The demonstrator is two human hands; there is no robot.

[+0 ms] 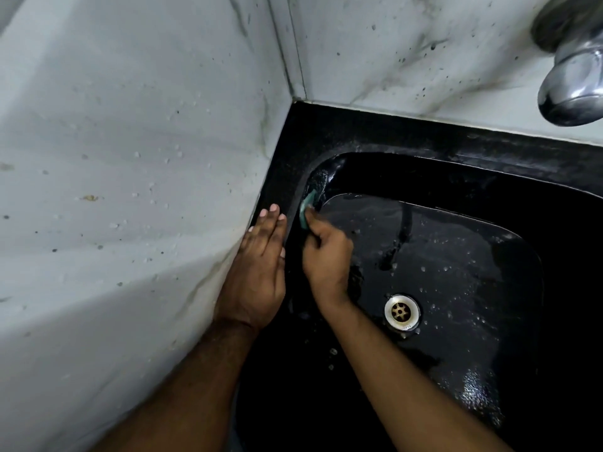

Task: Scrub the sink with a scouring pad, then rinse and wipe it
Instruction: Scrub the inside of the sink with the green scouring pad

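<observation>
A black sink (375, 138) fills the lower right, wet, with soapy droplets across its basin floor. My right hand (326, 252) is shut on a green scouring pad (306, 208), which it presses against the sink's left inner wall near the far-left corner. My left hand (261, 272) lies flat with fingers straight and together on the sink's left rim, against the wall, holding nothing. A round metal drain (402, 312) sits in the basin floor to the right of my right wrist.
A white marbled wall (130, 158) rises directly left of the sink, and another (408, 50) runs behind it. Both are spotted with dark specks. A chrome tap (574, 79) juts out at the top right above the sink's back rim.
</observation>
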